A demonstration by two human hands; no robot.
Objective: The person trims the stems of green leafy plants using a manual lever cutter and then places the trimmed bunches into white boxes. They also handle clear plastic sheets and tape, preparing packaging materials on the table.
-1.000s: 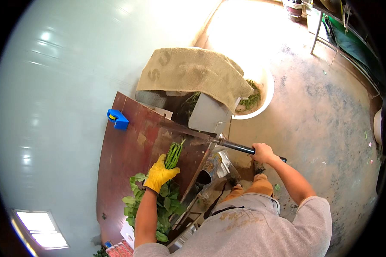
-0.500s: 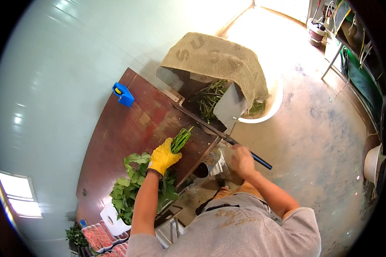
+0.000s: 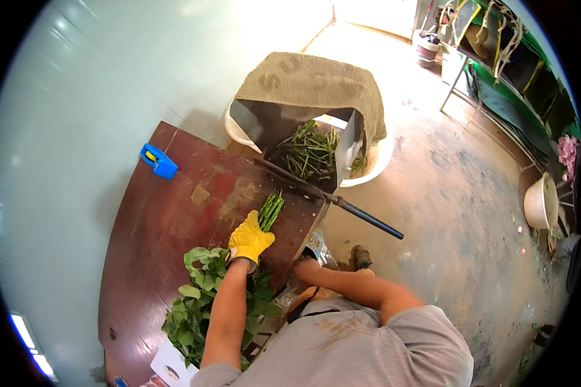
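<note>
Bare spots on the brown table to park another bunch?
Free: the stretch of table between the blue tool and the left hand, and the left edge beside the leaves. Crowded: around the stems by the cutter lever, and the near corner under foliage and papers.

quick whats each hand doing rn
Left hand, in a yellow glove: closed around a bunch of green stems.
Right hand: at the table edge, grip cannot be told.

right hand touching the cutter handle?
Apart. In the head view the right hand sits low by the table edge, while the dark cutter handle runs above it with bare floor between them.
</note>
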